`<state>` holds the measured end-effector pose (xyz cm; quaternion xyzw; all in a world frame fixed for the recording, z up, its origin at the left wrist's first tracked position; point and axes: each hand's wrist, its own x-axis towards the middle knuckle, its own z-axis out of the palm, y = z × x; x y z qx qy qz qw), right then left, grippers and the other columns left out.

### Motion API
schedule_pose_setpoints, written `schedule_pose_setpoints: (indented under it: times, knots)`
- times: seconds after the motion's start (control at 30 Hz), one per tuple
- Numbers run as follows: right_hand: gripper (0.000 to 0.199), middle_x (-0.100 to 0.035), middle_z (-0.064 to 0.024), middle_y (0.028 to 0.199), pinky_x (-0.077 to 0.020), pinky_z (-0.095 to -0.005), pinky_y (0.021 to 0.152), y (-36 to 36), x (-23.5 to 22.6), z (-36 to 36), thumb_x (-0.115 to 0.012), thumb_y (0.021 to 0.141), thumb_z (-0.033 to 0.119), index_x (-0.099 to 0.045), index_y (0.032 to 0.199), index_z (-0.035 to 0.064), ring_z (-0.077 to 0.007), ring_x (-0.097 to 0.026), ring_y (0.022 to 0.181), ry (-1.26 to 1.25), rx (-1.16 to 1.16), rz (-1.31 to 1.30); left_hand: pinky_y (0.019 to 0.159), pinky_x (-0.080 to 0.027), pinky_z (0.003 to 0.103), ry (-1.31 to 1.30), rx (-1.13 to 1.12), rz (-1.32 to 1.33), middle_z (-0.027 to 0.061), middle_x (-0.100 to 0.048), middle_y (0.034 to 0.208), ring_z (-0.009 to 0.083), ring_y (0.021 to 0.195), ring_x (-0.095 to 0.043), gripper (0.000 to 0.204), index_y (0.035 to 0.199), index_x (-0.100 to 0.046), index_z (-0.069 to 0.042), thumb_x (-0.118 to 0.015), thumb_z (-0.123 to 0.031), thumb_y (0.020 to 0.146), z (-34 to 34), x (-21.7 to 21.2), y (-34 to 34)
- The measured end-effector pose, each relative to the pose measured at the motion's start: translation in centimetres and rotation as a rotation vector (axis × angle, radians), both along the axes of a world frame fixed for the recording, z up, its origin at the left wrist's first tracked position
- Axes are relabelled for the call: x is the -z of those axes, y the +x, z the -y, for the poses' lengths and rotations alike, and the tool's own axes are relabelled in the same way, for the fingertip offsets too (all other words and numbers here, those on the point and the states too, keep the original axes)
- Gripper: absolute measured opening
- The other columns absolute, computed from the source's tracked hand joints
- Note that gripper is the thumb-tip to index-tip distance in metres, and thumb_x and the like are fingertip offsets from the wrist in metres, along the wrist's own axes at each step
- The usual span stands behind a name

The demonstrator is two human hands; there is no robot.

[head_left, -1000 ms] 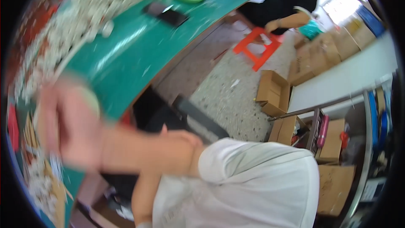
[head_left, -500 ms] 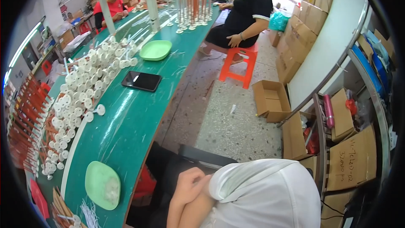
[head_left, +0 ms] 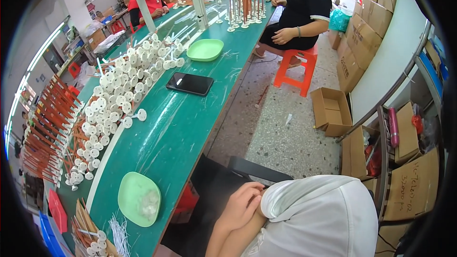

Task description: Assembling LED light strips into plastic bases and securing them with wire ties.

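Note:
My left hand (head_left: 242, 205) is wrapped over my right arm (head_left: 250, 233), close to the hem of a white sleeve (head_left: 319, 214). Its fingers are bent, and it holds no tool or part. My right hand is out of sight. On the green worktable (head_left: 157, 143) to the left lies a light green tray (head_left: 131, 195) holding a small clump of clear, whitish bits. Beside that tray is a bundle of thin white strands (head_left: 119, 235). Farther up the table sit a black phone (head_left: 190, 84) and a second green tray (head_left: 205, 50).
White disc-ended stems (head_left: 119, 85) are heaped along the table's left side, with rows of reddish-brown stems (head_left: 47, 133) beyond. A co-worker in black (head_left: 304, 14) sits on a red stool (head_left: 297, 69); another in red (head_left: 147, 2) works across. Cardboard boxes (head_left: 331, 109) and shelving stand right.
The whole scene has shifted to the right in the picture as my view turned left. My left hand stays on my right arm, its fingers slightly more apart.

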<state>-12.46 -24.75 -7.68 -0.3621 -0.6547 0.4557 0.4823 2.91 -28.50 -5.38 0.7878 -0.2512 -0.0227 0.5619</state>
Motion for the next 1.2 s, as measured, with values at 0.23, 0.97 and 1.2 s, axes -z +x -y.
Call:
schedule_pose_setpoints:
  times: [0.23,0.97,1.2]
  knots:
    - [0.032,-0.063,-0.0268,0.076,-0.0428,-0.0518,0.058,-0.1,0.2,-0.8,-0.057,0.087,0.029,-0.065,0.08,-0.0006,-0.0417,-0.06,0.066,0.085,0.023,0.035,0.087,-0.05,0.037,0.161,0.09,-0.114,0.018,-0.063,0.107,0.0322,0.097,-0.064,0.02,0.111,-0.061,0.002,-0.052,-0.011,0.098,-1.6,0.8,-0.2]
    - [0.034,-0.062,-0.0227,0.068,-0.0398,-0.0504,0.055,-1.5,2.7,-1.7,-0.059,0.083,0.031,-0.061,0.068,0.0009,-0.0394,-0.057,0.06,0.213,0.039,-0.034,0.075,-0.05,0.034,0.044,0.112,-0.086,0.0135,-0.062,0.095,0.0258,0.083,-0.063,0.018,0.106,-0.064,0.001,-0.063,-0.009,0.091,-2.5,2.1,0.1]
    - [0.032,-0.063,-0.0254,0.073,-0.0436,-0.051,0.058,-1.6,3.2,-1.8,-0.059,0.085,0.027,-0.062,0.07,-0.0002,-0.0425,-0.058,0.064,0.098,0.025,-0.021,0.086,-0.049,0.031,-0.276,0.164,-0.129,0.0134,-0.064,0.105,0.0244,0.096,-0.063,0.023,0.1,-0.066,0.002,-0.061,-0.001,0.078,-1.5,1.5,0.7]
